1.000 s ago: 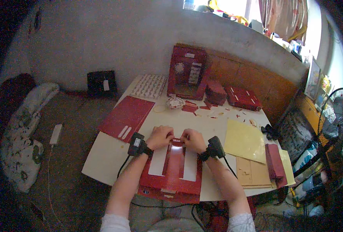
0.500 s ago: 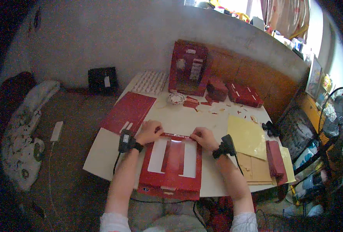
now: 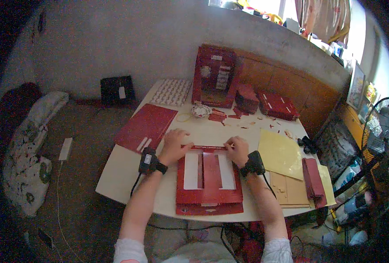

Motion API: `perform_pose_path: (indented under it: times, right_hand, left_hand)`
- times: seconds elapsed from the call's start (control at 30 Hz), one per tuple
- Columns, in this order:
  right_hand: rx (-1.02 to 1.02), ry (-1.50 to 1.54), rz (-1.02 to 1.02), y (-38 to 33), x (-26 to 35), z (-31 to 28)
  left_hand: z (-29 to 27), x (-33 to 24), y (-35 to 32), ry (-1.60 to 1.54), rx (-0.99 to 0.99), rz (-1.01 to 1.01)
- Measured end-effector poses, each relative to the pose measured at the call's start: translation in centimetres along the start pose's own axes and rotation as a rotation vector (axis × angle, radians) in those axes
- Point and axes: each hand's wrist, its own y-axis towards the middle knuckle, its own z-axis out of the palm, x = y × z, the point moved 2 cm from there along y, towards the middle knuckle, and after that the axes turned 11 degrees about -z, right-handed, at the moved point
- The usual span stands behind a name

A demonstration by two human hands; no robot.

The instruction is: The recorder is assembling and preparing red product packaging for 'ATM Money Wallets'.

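A flat red cardboard box (image 3: 211, 173) with two white window-like panels lies on the table in front of me, printed along its far edge. At its far left corner is my left hand (image 3: 173, 147), fingers apart, the thumb resting on the corner. My right hand (image 3: 237, 150) has its fingers bent against the far right corner, closed on the edge. The fingertips' undersides are hidden. Each wrist carries a black strapped device.
Flat red sheets (image 3: 146, 127) lie left of the box, below a tray of small white pieces (image 3: 171, 92). An upright red box (image 3: 215, 76), a patterned bowl (image 3: 199, 110) and red stacks (image 3: 277, 105) stand behind. Yellow sheets (image 3: 281, 153) and a red bundle (image 3: 313, 179) lie right.
The red box has shifted right and slightly away from me. My left hand has loosened from the far edge and spread its fingers; my right hand has moved right with the corner.
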Motion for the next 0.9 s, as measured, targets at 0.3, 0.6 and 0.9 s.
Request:
perform_pose_path:
  times: [0.3,0.6,0.9]
  right_hand:
    - [-0.042,0.09,-0.227,-2.2,4.7,-2.8]
    - [0.287,0.106,-0.343,-4.7,7.3,-2.3]
    - [0.463,0.092,-0.267,-4.9,7.9,-2.3]
  left_hand:
    - [2.7,-8.8,-5.8,0.264,0.445,0.272]
    - [3.5,-8.6,-6.0,0.334,0.462,0.295]
    - [4.5,-7.7,-6.0,0.283,0.473,0.257]
